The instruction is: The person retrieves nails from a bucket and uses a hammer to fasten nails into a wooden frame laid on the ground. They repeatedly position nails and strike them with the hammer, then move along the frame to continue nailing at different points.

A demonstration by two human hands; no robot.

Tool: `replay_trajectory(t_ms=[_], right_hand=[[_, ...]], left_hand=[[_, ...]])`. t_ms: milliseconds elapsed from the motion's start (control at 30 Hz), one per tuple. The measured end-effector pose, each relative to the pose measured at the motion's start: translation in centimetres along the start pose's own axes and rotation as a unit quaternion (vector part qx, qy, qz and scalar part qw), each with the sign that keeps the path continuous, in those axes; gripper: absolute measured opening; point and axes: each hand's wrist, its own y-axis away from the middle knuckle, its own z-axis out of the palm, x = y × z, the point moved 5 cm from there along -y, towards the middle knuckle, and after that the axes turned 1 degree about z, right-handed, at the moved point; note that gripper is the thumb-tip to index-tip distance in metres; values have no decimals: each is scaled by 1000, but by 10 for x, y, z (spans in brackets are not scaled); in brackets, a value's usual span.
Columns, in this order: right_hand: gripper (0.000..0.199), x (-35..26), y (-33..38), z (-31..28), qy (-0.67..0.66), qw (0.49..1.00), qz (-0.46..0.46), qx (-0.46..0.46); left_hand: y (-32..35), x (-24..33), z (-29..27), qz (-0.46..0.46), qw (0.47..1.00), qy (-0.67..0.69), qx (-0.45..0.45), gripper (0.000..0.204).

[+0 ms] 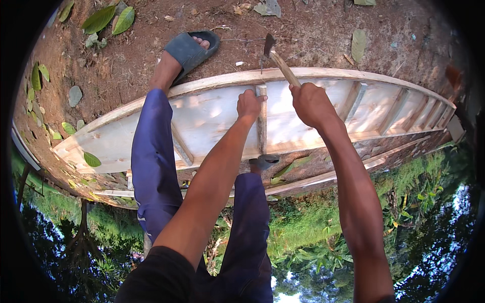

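Note:
My right hand (310, 104) is closed around the wooden handle of a hammer (284, 68). Its dark metal head is over the soil, just past the far rail of a long wooden frame (217, 81). With its fingers curled, my left hand (249, 105) grips a wooden crosspiece (261, 126) near that rail. A thin dark upright piece, which looks like a nail (261, 64), stands at the rail above the crosspiece's end. Pale sheeting (207, 121) fills the frame between several crosspieces.
My left foot, in a dark slide sandal (192, 53), is beyond the far rail; the other sandal (265, 161) is at the near side. Another long wooden strip (303, 182) lies nearer me. Leaves (98, 20) litter the brown soil, and green plants (308, 222) grow nearby.

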Motion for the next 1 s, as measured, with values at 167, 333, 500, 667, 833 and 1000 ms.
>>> replay_trajectory(t_ms=[167, 333, 500, 667, 833, 1000], right_hand=[[47, -71, 18, -174, -298, 906, 27, 300], [50, -32, 5, -90, -259, 884, -2, 389], [46, -25, 5, -55, -51, 996, 45, 59], [43, -81, 23, -196, -277, 876, -19, 394], [39, -25, 12, -50, -158, 961, 80, 213], [47, -39, 15, -57, -98, 993, 57, 39]], left_hand=[[10, 4, -7, -57, 997, 25, -55, 46], [11, 5, 2, -54, 997, 27, -52, 50], [7, -8, -6, -75, 996, -1, -37, 54], [14, 3, -5, -98, 993, 11, -65, 55], [19, 3, 2, -83, 994, 0, -75, 56], [11, -5, -13, -99, 994, -2, -53, 60]])
